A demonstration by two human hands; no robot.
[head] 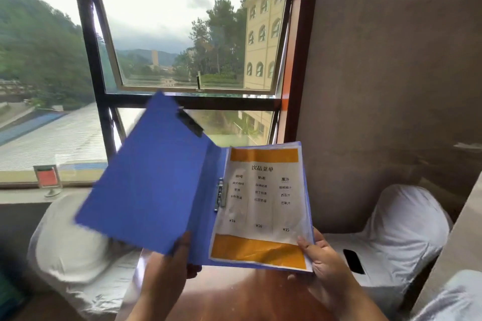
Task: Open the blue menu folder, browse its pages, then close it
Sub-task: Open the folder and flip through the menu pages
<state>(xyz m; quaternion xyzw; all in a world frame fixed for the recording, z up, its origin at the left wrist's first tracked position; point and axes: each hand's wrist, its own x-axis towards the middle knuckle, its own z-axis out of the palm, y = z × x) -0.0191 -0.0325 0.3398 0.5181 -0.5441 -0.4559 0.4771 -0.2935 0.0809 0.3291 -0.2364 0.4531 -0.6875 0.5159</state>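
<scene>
From my head view the blue menu folder point(167, 190) is open above the worktop point(234, 292) — my left hand point(169, 266) gripping the cover's lower edge, my right hand point(320, 263) pinching the drinks menu page point(263, 206) corner — so opening is done, with browsing and closing left.

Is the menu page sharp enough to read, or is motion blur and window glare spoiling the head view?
Head view: the menu page is soft, headings and prices barely legible; the blue front cover is smeared by motion blur; the window is bright but causes no glare on the page.
</scene>
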